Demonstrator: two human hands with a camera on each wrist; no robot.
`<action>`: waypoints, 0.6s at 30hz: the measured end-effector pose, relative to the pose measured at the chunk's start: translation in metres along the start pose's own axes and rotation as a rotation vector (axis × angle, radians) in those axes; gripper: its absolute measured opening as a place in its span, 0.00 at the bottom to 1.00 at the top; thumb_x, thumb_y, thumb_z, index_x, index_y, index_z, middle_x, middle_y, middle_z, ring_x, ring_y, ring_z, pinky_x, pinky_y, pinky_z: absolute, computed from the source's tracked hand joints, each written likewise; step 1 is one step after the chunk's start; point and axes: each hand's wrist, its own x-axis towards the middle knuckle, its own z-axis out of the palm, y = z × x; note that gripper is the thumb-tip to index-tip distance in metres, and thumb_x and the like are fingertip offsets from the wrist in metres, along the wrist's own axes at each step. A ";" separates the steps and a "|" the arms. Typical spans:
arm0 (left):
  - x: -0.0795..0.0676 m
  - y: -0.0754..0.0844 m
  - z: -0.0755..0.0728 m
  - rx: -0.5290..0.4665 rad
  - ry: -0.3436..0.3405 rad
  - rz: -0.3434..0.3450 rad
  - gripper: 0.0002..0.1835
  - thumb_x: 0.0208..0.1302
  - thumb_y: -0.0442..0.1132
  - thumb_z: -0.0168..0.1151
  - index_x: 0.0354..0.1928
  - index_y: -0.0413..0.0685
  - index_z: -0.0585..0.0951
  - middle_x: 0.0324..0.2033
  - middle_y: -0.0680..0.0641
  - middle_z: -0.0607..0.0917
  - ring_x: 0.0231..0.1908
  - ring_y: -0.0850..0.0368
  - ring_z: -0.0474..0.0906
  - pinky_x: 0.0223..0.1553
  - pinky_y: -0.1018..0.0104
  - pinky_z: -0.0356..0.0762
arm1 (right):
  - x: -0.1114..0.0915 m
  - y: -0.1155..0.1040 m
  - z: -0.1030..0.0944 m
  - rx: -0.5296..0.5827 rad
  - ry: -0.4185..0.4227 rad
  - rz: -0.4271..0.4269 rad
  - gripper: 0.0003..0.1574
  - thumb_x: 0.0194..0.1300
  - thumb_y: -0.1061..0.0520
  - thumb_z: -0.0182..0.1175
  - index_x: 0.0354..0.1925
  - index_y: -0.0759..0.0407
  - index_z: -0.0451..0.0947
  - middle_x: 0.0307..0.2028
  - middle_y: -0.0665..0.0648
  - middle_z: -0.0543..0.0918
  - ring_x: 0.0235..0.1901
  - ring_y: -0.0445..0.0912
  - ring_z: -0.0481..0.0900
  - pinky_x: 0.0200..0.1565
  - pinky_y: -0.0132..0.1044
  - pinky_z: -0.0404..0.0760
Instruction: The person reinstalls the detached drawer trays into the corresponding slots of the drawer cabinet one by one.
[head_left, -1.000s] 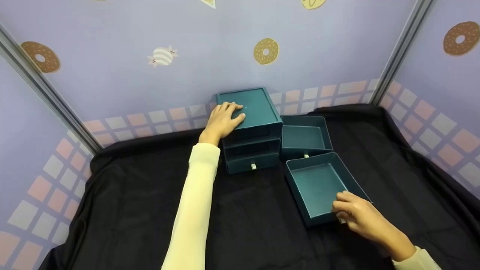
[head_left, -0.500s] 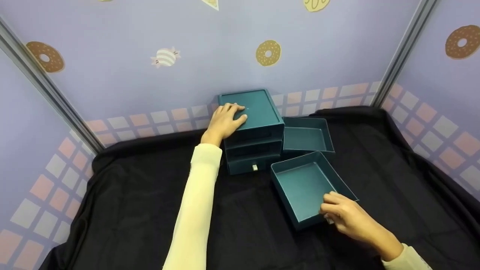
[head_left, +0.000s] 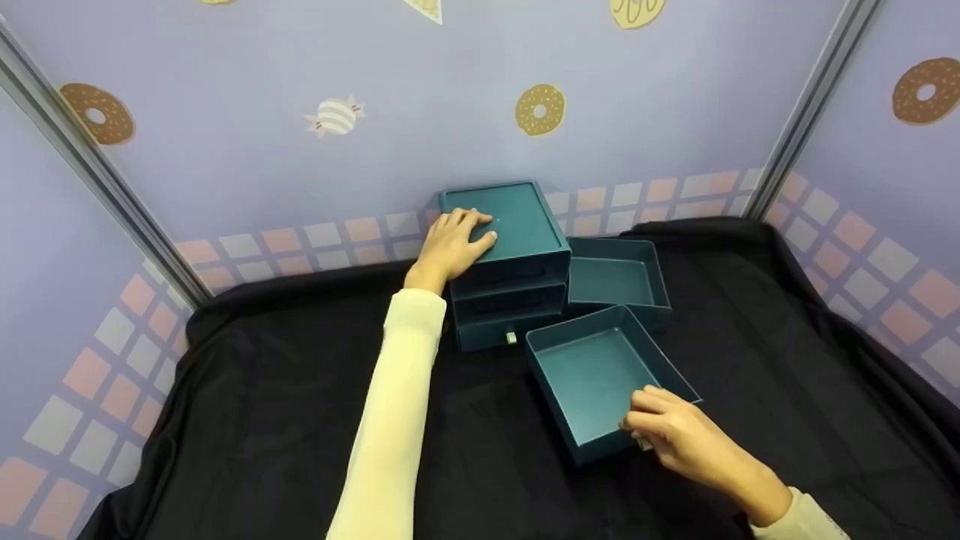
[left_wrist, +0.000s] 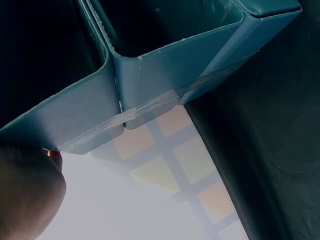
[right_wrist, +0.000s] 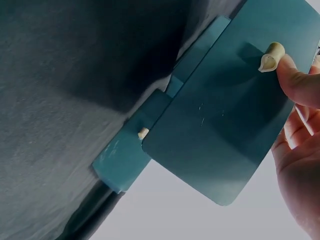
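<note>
A dark teal drawer cabinet [head_left: 516, 264] stands against the back wall. Its two upper slots gape, while the bottom drawer [head_left: 480, 335], with a small pale knob, sits inside. My left hand [head_left: 450, 244] rests on the cabinet's top near its left edge; the left wrist view shows the slots' side walls from close by. A loose teal drawer [head_left: 592, 375] is in my right hand [head_left: 671, 427], gripped at its front wall. In the right wrist view, the thumb lies beside the pale knob [right_wrist: 273, 56] and the fingers are over the rim. Nothing lies inside this drawer.
Another loose drawer [head_left: 611, 277] stands to the right of the cabinet, partly behind the held one. Black cloth [head_left: 285, 420] covers the table and bunches up along the walls. A lilac panel [head_left: 420, 112] with printed sweets rises behind, with side panels left and right.
My right hand has brought the drawer leftward, closer to the front of the cabinet, so it now overlaps the bottom drawer's right end in view. The left hand has stayed on the cabinet top.
</note>
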 end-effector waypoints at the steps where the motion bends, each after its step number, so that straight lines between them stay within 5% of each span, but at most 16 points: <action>1: 0.000 0.000 0.000 0.001 0.000 0.001 0.29 0.84 0.60 0.46 0.79 0.60 0.70 0.79 0.46 0.64 0.79 0.44 0.56 0.83 0.49 0.46 | 0.001 -0.001 0.001 -0.005 0.001 -0.007 0.23 0.52 0.77 0.69 0.34 0.49 0.83 0.30 0.43 0.69 0.33 0.35 0.63 0.36 0.25 0.65; 13: -0.001 0.000 0.000 0.014 -0.006 0.006 0.29 0.84 0.59 0.45 0.79 0.60 0.70 0.79 0.45 0.64 0.79 0.44 0.56 0.83 0.49 0.46 | 0.017 -0.012 0.019 -0.053 -0.019 -0.086 0.28 0.47 0.79 0.62 0.41 0.53 0.85 0.33 0.44 0.73 0.33 0.39 0.65 0.37 0.31 0.68; 18: 0.000 0.000 -0.001 0.013 -0.011 0.008 0.29 0.84 0.60 0.45 0.79 0.60 0.70 0.80 0.46 0.63 0.79 0.44 0.55 0.83 0.49 0.45 | 0.025 -0.016 0.025 -0.040 -0.031 -0.102 0.22 0.55 0.75 0.62 0.44 0.55 0.85 0.34 0.45 0.75 0.33 0.41 0.66 0.39 0.32 0.70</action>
